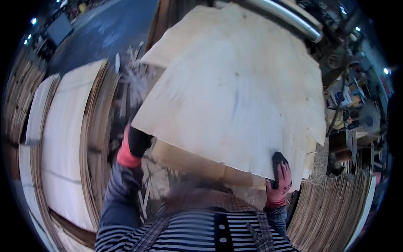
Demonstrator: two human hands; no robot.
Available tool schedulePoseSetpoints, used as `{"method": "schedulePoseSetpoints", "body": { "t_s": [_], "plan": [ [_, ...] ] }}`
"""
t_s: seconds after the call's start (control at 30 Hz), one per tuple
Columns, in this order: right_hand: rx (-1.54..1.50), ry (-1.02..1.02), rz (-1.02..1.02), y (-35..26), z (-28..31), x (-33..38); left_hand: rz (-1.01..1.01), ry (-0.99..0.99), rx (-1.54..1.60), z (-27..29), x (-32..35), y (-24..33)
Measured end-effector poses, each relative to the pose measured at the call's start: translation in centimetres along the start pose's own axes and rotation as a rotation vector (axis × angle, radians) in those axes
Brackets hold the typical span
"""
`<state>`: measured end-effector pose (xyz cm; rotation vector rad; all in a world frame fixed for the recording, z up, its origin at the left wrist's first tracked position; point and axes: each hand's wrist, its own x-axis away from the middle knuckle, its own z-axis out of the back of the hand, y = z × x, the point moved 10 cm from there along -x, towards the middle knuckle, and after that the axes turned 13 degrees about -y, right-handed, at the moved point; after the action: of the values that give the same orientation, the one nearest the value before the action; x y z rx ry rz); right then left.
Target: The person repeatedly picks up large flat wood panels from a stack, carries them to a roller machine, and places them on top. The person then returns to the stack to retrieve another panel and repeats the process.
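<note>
A broad, pale wood veneer sheet [218,101] spreads out in front of me, its near edge slanting from left down to right. My left hand [134,145], in a red and black glove, is closed at the sheet's near left corner; its fingertips are partly hidden. At the near right edge my right hand [280,180], gloved the same way, grips the sheet, its black-coated part lying over the top face. Another veneer sheet [184,33] shows from under the far left side. Below the near edge lies a browner board or sheet [189,164].
A shiny metal roller [289,17] crosses the far end. Veneer stacks stand at left [67,138] and at lower right [331,214]. Scrap strips [140,80] litter the floor on the left. A fan-like round object [369,119] and clutter fill the right side.
</note>
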<state>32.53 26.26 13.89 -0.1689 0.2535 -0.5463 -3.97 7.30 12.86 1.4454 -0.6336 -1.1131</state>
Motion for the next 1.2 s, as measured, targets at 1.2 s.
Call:
{"method": "schedulePoseSetpoints", "body": {
  "t_s": [1.2],
  "plan": [
    [0.119, -0.489, -0.067, 0.3, -17.0, 5.0, 0.503, -0.267, 0.517, -9.3, 2.4, 1.7]
  ]
}}
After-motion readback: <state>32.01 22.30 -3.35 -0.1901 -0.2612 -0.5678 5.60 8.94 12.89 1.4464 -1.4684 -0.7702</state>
